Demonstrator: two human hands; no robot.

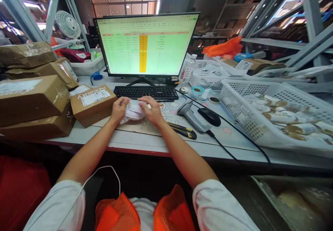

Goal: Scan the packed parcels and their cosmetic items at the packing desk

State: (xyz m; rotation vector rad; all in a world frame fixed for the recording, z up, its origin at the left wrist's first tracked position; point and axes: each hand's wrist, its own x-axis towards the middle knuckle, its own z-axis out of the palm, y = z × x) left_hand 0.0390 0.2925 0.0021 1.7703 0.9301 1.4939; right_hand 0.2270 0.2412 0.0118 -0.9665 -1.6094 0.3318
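Between both hands is a small white bundle in clear plastic wrap, held just above the front of the desk mat; its contents are too blurred to name. My left hand grips its left side with curled fingers. On the right side, my right hand pinches it between thumb and fingers. Directly behind the hands lies a black keyboard. A taped cardboard box with a white label sits just left of my left hand. Right of my right hand are a yellow and black utility knife and a grey barcode scanner.
A monitor showing a spreadsheet stands behind the keyboard. Several cardboard boxes are stacked at left. To the right lie a black mouse, cables and tape rolls. A white basket holds several wrapped cylinders. A plastic bottle stands behind.
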